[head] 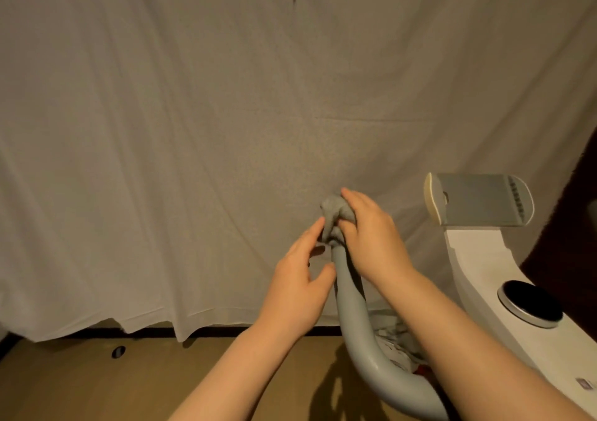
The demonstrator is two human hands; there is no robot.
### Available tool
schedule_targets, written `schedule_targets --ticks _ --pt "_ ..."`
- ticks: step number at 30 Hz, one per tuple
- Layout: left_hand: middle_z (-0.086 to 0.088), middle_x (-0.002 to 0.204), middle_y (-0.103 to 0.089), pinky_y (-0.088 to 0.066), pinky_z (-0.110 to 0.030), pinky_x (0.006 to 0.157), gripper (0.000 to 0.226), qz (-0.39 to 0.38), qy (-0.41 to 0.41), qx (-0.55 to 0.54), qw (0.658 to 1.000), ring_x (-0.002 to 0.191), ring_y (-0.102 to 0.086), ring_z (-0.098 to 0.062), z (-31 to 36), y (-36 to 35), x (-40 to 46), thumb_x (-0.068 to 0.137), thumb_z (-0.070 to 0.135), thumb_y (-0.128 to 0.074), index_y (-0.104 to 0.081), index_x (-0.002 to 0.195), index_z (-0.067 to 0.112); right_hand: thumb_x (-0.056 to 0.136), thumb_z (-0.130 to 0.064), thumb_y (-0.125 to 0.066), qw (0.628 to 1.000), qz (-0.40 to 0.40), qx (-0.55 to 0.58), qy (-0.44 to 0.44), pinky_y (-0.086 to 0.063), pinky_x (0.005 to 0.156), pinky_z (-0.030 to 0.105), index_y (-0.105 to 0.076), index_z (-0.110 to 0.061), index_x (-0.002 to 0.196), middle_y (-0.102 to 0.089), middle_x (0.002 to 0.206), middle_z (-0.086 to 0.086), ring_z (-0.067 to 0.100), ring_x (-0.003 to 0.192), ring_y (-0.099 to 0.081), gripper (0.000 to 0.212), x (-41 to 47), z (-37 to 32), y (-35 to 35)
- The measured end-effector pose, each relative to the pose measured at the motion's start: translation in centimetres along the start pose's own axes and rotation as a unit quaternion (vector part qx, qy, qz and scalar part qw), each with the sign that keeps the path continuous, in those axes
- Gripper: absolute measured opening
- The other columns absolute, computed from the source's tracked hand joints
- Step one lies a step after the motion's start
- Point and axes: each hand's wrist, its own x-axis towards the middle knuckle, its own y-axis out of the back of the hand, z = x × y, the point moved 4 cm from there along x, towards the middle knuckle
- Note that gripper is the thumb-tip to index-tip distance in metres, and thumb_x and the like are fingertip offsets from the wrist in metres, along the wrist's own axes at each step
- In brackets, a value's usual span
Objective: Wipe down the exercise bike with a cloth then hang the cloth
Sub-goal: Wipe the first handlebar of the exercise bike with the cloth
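Two hands recorded, both at the far tip of the handlebar. Far left: small dark hole [118, 351] in tan floor [161, 382], near the hem of pale curtain [193, 129]. Left of centre: left hand [298, 291], fingers straight and loosely spread, fingertips touching cloth, thumb against grey handlebar [352, 317]. Centre: grey cloth [334, 213], bunched over the far end of the handlebar. Just right of it: right hand [371, 239], fingers curled over the cloth, gripping it. Far right: exercise bike [478, 265], white column, bearing grey oval console [481, 199] at the far end and round black knob [529, 302] nearer. Beneath the handlebar: crumpled items, too blurred to identify.
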Motion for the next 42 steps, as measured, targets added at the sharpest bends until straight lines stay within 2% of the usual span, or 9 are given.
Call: schedule_targets --ticks 5,9,12,17,24,27,33,37,42 --pt "0.018 0.136 -0.05 -0.034 0.001 0.09 0.057 0.0 -0.005 -0.015 1.0 0.117 -0.046 0.014 -0.1 0.0 0.2 0.093 0.012 -0.058 -0.04 0.143 0.034 0.1 -0.022 -0.048 0.994 0.013 0.083 -0.069 -0.037 0.098 0.023 -0.037 -0.022 0.147 -0.051 0.138 0.002 0.016 0.124 -0.048 0.048 -2.5 0.7 -0.6" --pt "0.022 0.139 -0.045 -0.034 0.001 0.091 0.061 -0.022 -0.008 -0.021 1.0 0.117 -0.041 0.018 -0.2 -0.5 0.4 0.094 0.012 -0.057 -0.036 0.144 0.038 0.096 -0.012 -0.049 0.983 0.004 0.135 -0.121 -0.042 0.084 0.025 -0.054 -0.017 0.13 -0.063 0.116 0.003 0.019 0.11 -0.057 0.034 0.6 1.5 0.1" --pt "0.022 0.14 -0.043 -0.035 -0.001 0.091 0.061 -0.017 -0.002 -0.033 0.999 0.12 -0.041 0.014 -0.2 -0.6 0.7 0.093 0.013 -0.057 -0.036 0.145 0.037 0.098 -0.014 -0.046 0.981 0.017 0.14 -0.133 -0.037 0.082 0.019 -0.048 -0.017 0.136 -0.059 0.123 0.002 0.012 0.108 -0.053 0.038 0.3 1.3 -0.4" --pt "0.02 0.141 -0.045 -0.038 -0.021 0.107 0.06 -0.028 0.006 -0.053 0.998 0.126 -0.042 0.008 -0.8 -0.6 0.8 0.093 0.013 -0.058 -0.037 0.144 0.039 0.099 -0.04 -0.045 0.975 -0.004 0.176 -0.134 -0.04 0.099 0.028 -0.041 -0.022 0.142 -0.051 0.133 -0.006 0.01 0.121 -0.049 0.048 -2.4 0.8 -1.0" --pt "0.022 0.141 -0.043 -0.035 -0.007 0.098 0.06 -0.069 -0.001 -0.05 0.996 0.123 -0.042 0.011 -1.4 -0.3 0.3 0.094 0.014 -0.057 -0.035 0.143 0.041 0.098 -0.04 -0.049 0.972 0.046 0.148 -0.174 -0.042 0.068 0.015 -0.059 -0.021 0.11 -0.065 0.096 -0.007 0.011 0.093 -0.061 0.025 -2.3 1.2 -1.2" --pt "0.023 0.134 -0.049 -0.037 -0.003 0.087 0.051 -0.086 -0.005 -0.041 0.995 0.118 -0.045 0.011 -2.0 0.5 0.5 0.095 0.018 -0.056 -0.041 0.137 0.043 0.098 -0.042 -0.047 0.977 0.004 0.093 -0.191 -0.044 0.073 0.025 -0.06 -0.016 0.108 -0.066 0.1 0.0 0.014 0.094 -0.061 0.031 -2.8 1.9 -0.9" --pt "0.024 0.132 -0.048 -0.039 -0.01 0.087 0.058 -0.119 0.016 -0.057 0.991 0.117 -0.048 0.007 -2.7 0.5 0.6 0.095 0.019 -0.056 -0.034 0.143 0.041 0.096 -0.039 -0.054 0.967 0.095 0.123 -0.204 -0.048 0.088 0.033 -0.06 -0.016 0.117 -0.068 0.106 0.002 0.018 0.101 -0.062 0.032 -0.7 0.2 -1.2" --pt "0.02 0.127 -0.054 -0.043 -0.007 0.08 0.049 -0.138 0.017 -0.063 0.988 0.112 -0.051 0.007 -3.1 0.7 0.8 0.095 0.015 -0.055 -0.044 0.133 0.042 0.095 -0.044 -0.053 0.97 -0.017 0.029 -0.242 -0.047 0.082 0.032 -0.063 -0.011 0.106 -0.067 0.103 0.006 0.022 0.096 -0.062 0.037 -2.5 0.7 -0.2" --pt "0.022 0.125 -0.054 -0.044 -0.004 0.079 0.049 -0.152 0.019 -0.093 0.984 0.113 -0.053 0.005 -2.8 0.1 0.1 0.095 0.019 -0.056 -0.04 0.137 0.039 0.098 -0.04 -0.048 0.97 -0.008 -0.024 -0.24 -0.042 0.082 0.034 -0.058 -0.011 0.118 -0.064 0.114 0.012 0.03 0.106 -0.058 0.036 -1.5 -1.1 -0.4"
